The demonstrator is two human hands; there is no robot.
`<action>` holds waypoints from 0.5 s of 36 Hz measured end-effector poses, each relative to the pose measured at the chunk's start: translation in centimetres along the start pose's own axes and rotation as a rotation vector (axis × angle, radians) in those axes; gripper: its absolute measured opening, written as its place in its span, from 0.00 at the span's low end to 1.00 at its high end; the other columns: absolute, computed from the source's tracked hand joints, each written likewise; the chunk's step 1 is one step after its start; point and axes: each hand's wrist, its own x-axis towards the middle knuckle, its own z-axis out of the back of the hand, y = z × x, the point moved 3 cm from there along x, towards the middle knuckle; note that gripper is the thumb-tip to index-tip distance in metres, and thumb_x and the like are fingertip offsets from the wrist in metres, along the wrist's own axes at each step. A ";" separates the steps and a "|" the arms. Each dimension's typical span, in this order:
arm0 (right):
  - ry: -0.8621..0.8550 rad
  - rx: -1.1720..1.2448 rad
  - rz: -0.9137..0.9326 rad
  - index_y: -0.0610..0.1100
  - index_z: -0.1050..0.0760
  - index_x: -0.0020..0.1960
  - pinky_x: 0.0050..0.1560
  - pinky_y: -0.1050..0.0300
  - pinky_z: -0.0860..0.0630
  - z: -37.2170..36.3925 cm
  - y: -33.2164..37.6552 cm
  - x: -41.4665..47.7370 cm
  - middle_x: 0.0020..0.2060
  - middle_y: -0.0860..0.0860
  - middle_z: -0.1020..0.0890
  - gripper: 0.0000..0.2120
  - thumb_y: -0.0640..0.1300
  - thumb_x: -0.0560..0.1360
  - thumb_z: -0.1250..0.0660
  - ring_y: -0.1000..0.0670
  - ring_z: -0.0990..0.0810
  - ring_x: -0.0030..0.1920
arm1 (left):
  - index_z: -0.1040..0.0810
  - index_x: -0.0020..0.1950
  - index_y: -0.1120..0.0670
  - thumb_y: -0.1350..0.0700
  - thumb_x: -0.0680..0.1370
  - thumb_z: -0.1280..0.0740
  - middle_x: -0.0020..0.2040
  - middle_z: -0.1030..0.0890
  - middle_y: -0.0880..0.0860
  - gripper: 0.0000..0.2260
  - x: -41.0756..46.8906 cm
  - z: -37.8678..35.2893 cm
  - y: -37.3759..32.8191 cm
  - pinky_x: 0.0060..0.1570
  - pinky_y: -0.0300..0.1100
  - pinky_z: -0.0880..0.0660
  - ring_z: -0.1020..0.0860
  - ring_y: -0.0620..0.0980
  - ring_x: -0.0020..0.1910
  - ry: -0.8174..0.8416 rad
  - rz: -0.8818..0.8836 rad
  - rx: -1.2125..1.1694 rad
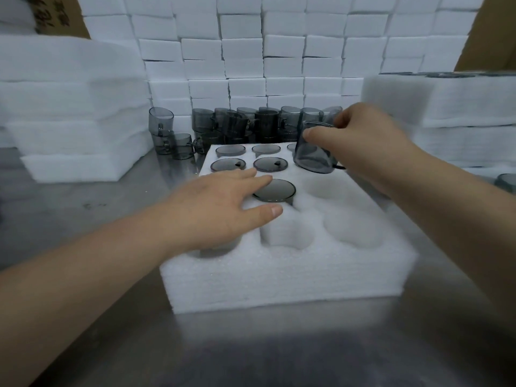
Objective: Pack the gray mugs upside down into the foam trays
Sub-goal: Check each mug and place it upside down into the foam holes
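Observation:
A white foam tray with round pockets lies on the steel table. Several gray mugs sit upside down in its far pockets, among them one in the middle. My left hand lies flat on the tray's left side, fingers straight, fingertips beside that middle mug. My right hand grips a gray transparent mug by its base, mouth down and tilted, above the tray's far right pockets. The near pockets hold no mugs.
A cluster of loose gray mugs stands behind the tray. Stacked foam sheets rise at the left, more foam at the right. A wall of white foam blocks fills the back. Another mug shows at the right edge.

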 end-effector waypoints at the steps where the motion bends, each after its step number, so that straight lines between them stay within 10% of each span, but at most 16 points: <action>1: 0.006 -0.032 0.008 0.44 0.27 0.38 0.31 0.59 0.33 0.1 0.0 0.0 0.25 0.56 0.26 0.16 0.58 0.64 0.34 0.54 0.28 0.29 | 0.45 0.74 0.36 0.25 0.65 0.55 0.76 0.48 0.38 0.38 0.0 0.0 0.0 0.73 0.47 0.46 0.49 0.39 0.75 0.010 0.002 0.015; 8: 0.141 -0.317 0.078 0.48 0.22 0.47 0.31 0.62 0.34 0.7 1.0 -0.2 0.31 0.54 0.23 0.17 0.61 0.67 0.35 0.57 0.28 0.33 | 0.44 0.74 0.37 0.25 0.61 0.56 0.76 0.48 0.38 0.41 0.2 -0.1 0.2 0.73 0.47 0.46 0.49 0.39 0.75 0.015 -0.007 0.027; 18: 0.206 -0.421 0.120 0.54 0.28 0.26 0.28 0.60 0.42 0.7 1.4 -0.9 0.23 0.53 0.30 0.16 0.63 0.66 0.35 0.54 0.30 0.28 | 0.44 0.73 0.36 0.27 0.63 0.57 0.75 0.48 0.37 0.39 0.1 -0.2 0.2 0.73 0.47 0.47 0.49 0.39 0.74 0.021 -0.010 0.026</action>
